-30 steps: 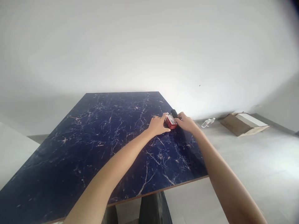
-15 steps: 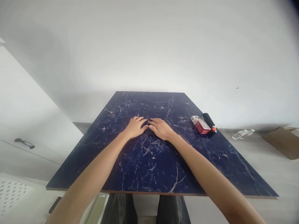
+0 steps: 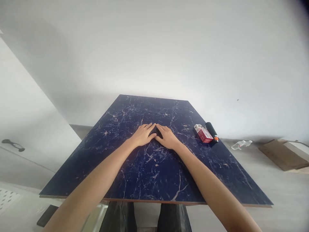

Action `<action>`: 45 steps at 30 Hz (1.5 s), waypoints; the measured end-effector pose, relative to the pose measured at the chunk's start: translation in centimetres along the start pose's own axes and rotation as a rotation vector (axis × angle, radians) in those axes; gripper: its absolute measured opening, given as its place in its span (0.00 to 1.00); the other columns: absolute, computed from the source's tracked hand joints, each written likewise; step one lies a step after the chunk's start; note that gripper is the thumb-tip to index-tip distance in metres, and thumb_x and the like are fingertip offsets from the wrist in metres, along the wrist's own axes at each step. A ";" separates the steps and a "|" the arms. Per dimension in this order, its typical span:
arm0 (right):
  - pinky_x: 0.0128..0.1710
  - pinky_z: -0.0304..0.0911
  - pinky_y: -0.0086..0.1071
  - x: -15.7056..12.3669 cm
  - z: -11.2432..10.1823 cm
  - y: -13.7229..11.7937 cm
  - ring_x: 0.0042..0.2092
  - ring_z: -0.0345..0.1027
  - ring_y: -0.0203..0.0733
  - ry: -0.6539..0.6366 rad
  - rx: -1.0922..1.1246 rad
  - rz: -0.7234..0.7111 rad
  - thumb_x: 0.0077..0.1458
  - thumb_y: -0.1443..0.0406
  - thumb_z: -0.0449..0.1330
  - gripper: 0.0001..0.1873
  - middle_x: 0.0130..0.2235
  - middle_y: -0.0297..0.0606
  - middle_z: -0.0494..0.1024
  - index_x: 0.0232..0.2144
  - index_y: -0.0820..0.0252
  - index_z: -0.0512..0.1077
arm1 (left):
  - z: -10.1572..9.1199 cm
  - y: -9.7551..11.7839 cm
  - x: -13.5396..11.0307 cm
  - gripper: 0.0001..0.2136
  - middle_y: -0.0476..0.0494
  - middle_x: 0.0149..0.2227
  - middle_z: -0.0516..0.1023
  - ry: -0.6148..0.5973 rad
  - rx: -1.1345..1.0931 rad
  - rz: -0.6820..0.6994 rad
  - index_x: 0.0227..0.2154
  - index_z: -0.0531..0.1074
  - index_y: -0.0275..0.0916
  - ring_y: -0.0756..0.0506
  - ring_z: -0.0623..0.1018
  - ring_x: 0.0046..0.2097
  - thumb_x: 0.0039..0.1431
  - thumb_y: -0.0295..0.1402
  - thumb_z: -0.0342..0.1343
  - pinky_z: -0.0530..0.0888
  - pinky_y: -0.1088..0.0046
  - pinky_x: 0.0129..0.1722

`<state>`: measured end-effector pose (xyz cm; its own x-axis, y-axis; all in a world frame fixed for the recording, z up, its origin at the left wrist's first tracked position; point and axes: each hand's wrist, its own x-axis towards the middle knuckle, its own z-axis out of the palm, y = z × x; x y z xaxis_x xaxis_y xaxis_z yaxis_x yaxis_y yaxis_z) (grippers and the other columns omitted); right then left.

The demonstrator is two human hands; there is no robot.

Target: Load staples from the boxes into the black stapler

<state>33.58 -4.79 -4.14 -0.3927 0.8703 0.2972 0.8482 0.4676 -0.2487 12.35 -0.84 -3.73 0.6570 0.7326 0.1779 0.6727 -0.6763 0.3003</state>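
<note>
My left hand (image 3: 143, 135) lies flat on the dark blue marbled tabletop (image 3: 154, 187), palm down with its fingers stretched out. Mirroring it, my right hand (image 3: 167, 137) rests palm down as well, fingers extended. The tips of both hands meet near the middle of the table, thumb close to thumb, framing a small dark gap. Neither hand holds anything that I can see. To the right of my right hand sit a red and white box (image 3: 204, 133) and, against it, a black cylinder (image 3: 211, 130) with an orange band near its end.
Beyond the table's right edge, a clear plastic bottle (image 3: 241, 144) and an opened cardboard box (image 3: 282, 154) lie on the floor. A white wall (image 3: 154, 48) rises behind the table. At the left stands a white cabinet (image 3: 31, 106) with a dark handle (image 3: 13, 145).
My hands have drawn together, so the fingertips and thumbs now meet. The view has shifted slightly, moving the box, cylinder and bottle a little left in the picture.
</note>
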 end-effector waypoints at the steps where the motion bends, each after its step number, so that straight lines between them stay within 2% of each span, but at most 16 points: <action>1: 0.68 0.47 0.55 -0.1 -0.2 0.1 0.69 0.52 0.57 0.001 -0.007 0.030 0.66 0.51 0.50 0.35 0.69 0.50 0.58 0.68 0.63 0.58 | 0.1 0.0 0.0 0.33 0.37 0.71 0.55 -0.004 0.004 0.000 0.71 0.53 0.41 0.32 0.56 0.71 0.70 0.54 0.35 0.55 0.48 0.67; 6: 0.69 0.46 0.53 -0.7 -1.0 0.4 0.70 0.50 0.57 -0.009 0.011 0.062 0.66 0.45 0.48 0.38 0.69 0.51 0.58 0.67 0.64 0.60 | 0.3 -0.4 0.2 0.32 0.37 0.71 0.56 -0.007 0.021 0.004 0.67 0.61 0.41 0.31 0.54 0.71 0.70 0.54 0.37 0.54 0.46 0.67; 11: 0.69 0.47 0.51 -0.8 -1.2 0.2 0.70 0.50 0.57 -0.049 0.043 0.030 0.65 0.43 0.46 0.40 0.69 0.49 0.59 0.68 0.62 0.60 | 0.5 -0.6 0.3 0.32 0.40 0.72 0.54 -0.003 0.000 -0.001 0.70 0.55 0.46 0.31 0.54 0.71 0.68 0.54 0.41 0.56 0.44 0.66; 16: 0.68 0.48 0.55 -0.6 -1.0 0.3 0.69 0.51 0.60 -0.080 -0.008 0.037 0.65 0.42 0.46 0.40 0.70 0.49 0.57 0.66 0.62 0.63 | 0.5 -0.6 0.3 0.32 0.43 0.73 0.49 -0.002 0.055 -0.074 0.67 0.62 0.48 0.24 0.39 0.73 0.67 0.57 0.39 0.45 0.35 0.66; 19: 0.66 0.50 0.56 -0.6 -0.7 0.2 0.69 0.50 0.62 -0.082 -0.019 0.038 0.64 0.42 0.45 0.40 0.69 0.48 0.58 0.67 0.60 0.61 | 0.6 -0.5 0.2 0.34 0.41 0.73 0.49 -0.033 0.047 -0.107 0.69 0.56 0.48 0.24 0.43 0.72 0.66 0.58 0.38 0.45 0.35 0.66; 22: 0.66 0.50 0.56 -0.5 -0.8 0.4 0.69 0.50 0.61 -0.042 -0.039 0.026 0.64 0.43 0.47 0.38 0.69 0.47 0.60 0.68 0.58 0.59 | 0.7 -0.3 0.3 0.34 0.41 0.73 0.49 -0.048 0.066 -0.110 0.69 0.56 0.49 0.25 0.45 0.72 0.66 0.59 0.37 0.46 0.36 0.66; 25: 0.68 0.43 0.56 -0.7 -2.5 2.0 0.69 0.49 0.59 0.108 -0.159 0.053 0.66 0.49 0.49 0.30 0.67 0.44 0.63 0.62 0.55 0.68 | 0.1 0.0 0.4 0.36 0.39 0.74 0.44 0.050 0.092 -0.108 0.72 0.49 0.47 0.26 0.40 0.73 0.66 0.59 0.38 0.46 0.37 0.67; 27: 0.69 0.38 0.56 -1.5 -4.8 4.2 0.68 0.50 0.58 0.271 -0.277 0.184 0.67 0.53 0.48 0.25 0.65 0.44 0.66 0.57 0.57 0.72 | -0.8 -0.2 0.0 0.37 0.36 0.74 0.40 0.191 0.116 -0.104 0.72 0.44 0.43 0.27 0.38 0.73 0.67 0.56 0.39 0.47 0.39 0.67; 29: 0.65 0.44 0.59 -3.0 -7.4 6.9 0.67 0.50 0.64 0.433 -0.370 0.464 0.65 0.53 0.50 0.28 0.66 0.50 0.64 0.60 0.61 0.69 | -2.0 -1.1 -0.9 0.35 0.34 0.74 0.43 0.342 0.146 -0.099 0.72 0.45 0.41 0.29 0.43 0.73 0.69 0.53 0.40 0.49 0.41 0.68; 31: 0.59 0.53 0.59 -4.9 -9.9 9.5 0.64 0.57 0.68 0.481 -0.380 0.795 0.63 0.52 0.51 0.34 0.62 0.60 0.67 0.64 0.67 0.63 | -3.4 -2.8 -2.6 0.32 0.33 0.72 0.52 0.484 0.184 -0.109 0.71 0.50 0.39 0.30 0.51 0.72 0.70 0.49 0.41 0.51 0.44 0.68; 33: 0.52 0.62 0.55 -6.7 -11.6 11.8 0.55 0.68 0.67 0.359 -0.259 1.096 0.64 0.50 0.48 0.36 0.51 0.66 0.75 0.62 0.75 0.63 | -4.6 -5.1 -4.6 0.30 0.32 0.68 0.60 0.547 0.221 -0.131 0.69 0.54 0.38 0.31 0.57 0.69 0.69 0.46 0.43 0.53 0.47 0.68; 35: 0.49 0.64 0.51 -7.9 -12.4 13.5 0.52 0.71 0.66 0.172 -0.154 1.221 0.63 0.49 0.48 0.36 0.50 0.67 0.76 0.58 0.75 0.68 | -5.6 -7.5 -6.5 0.30 0.31 0.64 0.65 0.565 0.243 -0.197 0.68 0.55 0.36 0.31 0.62 0.67 0.68 0.45 0.44 0.56 0.49 0.66; 37: 0.49 0.64 0.47 -8.5 -12.7 14.5 0.53 0.72 0.64 0.067 -0.128 1.190 0.63 0.50 0.48 0.34 0.51 0.66 0.76 0.55 0.73 0.72 | -6.3 -9.4 -7.6 0.30 0.30 0.60 0.70 0.599 0.237 -0.292 0.68 0.56 0.35 0.31 0.67 0.63 0.67 0.45 0.46 0.60 0.50 0.64; 39: 0.49 0.64 0.43 -8.4 -12.5 14.8 0.53 0.72 0.61 0.037 -0.135 1.117 0.63 0.49 0.49 0.33 0.51 0.64 0.77 0.53 0.72 0.74 | -6.7 -10.5 -7.8 0.31 0.30 0.57 0.73 0.624 0.217 -0.367 0.67 0.56 0.34 0.31 0.71 0.60 0.66 0.45 0.46 0.63 0.50 0.62; 42: 0.46 0.64 0.40 -7.2 -11.9 13.8 0.51 0.74 0.59 0.030 -0.125 1.032 0.62 0.48 0.50 0.32 0.48 0.61 0.79 0.50 0.71 0.76 | -6.8 -10.6 -7.0 0.30 0.30 0.54 0.75 0.620 0.210 -0.366 0.66 0.58 0.34 0.32 0.73 0.58 0.65 0.45 0.47 0.64 0.50 0.62; 45: 0.44 0.65 0.38 -5.0 -10.4 11.2 0.47 0.76 0.57 0.019 -0.073 0.938 0.61 0.48 0.52 0.30 0.42 0.57 0.81 0.44 0.67 0.78 | -6.3 -10.0 -6.4 0.28 0.30 0.55 0.75 0.591 0.219 -0.321 0.64 0.61 0.33 0.32 0.73 0.58 0.65 0.43 0.48 0.64 0.50 0.62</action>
<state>48.77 -5.52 1.20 0.4678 0.8836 0.0201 0.8355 -0.4347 -0.3360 -0.72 1.70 -1.95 0.1615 0.7758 0.6099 0.8959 -0.3744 0.2391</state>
